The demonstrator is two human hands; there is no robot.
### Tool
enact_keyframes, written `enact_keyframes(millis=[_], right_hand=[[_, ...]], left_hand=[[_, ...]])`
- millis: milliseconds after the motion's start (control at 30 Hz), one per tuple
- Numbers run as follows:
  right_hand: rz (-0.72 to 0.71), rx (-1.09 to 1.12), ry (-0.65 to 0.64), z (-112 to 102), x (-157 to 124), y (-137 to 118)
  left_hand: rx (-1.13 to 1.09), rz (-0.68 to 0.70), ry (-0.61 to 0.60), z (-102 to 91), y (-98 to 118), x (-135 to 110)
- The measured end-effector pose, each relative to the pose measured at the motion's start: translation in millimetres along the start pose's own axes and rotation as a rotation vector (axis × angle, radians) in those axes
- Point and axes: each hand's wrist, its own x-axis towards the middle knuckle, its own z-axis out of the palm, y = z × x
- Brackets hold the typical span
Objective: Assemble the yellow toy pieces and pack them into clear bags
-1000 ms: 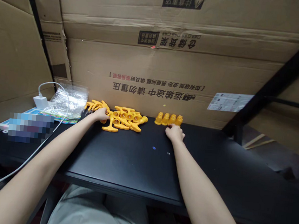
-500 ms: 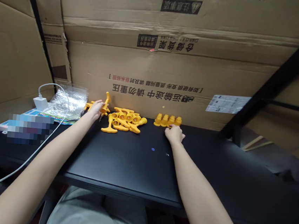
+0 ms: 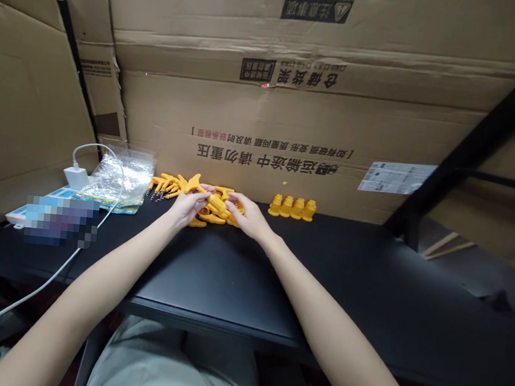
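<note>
Hands (image 3: 187, 207) on handle (image 3: 193, 183), cardboard (image 3: 229, 106) reading 仓储货架

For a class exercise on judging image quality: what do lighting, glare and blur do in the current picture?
Head view: bright glare streaks the clear plastic bag; head view: a soft sheen lies on the black tabletop, which darkens toward the right; head view: the yellow piece between the left hand and right hand lacks crisp detail.

Yellow handle (image 3: 193, 183) smooth plastic; tabletop (image 3: 231, 275) smooth, satiny; backing (image 3: 247, 113) creased matt cardboard; bag (image 3: 125, 171) glossy clear plastic.
</note>
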Motion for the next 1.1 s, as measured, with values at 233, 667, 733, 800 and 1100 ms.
enact_keyframes(millis=[233,667,733,800,1100], right_hand=[[0.085,0.009,-0.056,11.4,-2.6,-8.9],[-0.086,-0.511,0.023,-2.5,-5.7,-4.3],[-0.143,-0.603,0.048,-5.4,-5.1,-8.6],[-0.175,-0.659,0.061,-8.0,-3.8,-11.6],[-0.204,-0.692,0.007,-6.7,-3.7,-21.2]], left_hand=[[0.208,0.167,-0.008,-1.0,-4.1,-2.9],[1.597,0.473,-0.05,-27.9,-4.0,-3.9],[1.632,0.486,-0.028,-23.6,-3.2,-5.8],[1.636,0.511,-0.012,-19.9,-2.1,-8.2],[1.635,0.484,-0.001,-16.1,5.8,-13.4]])
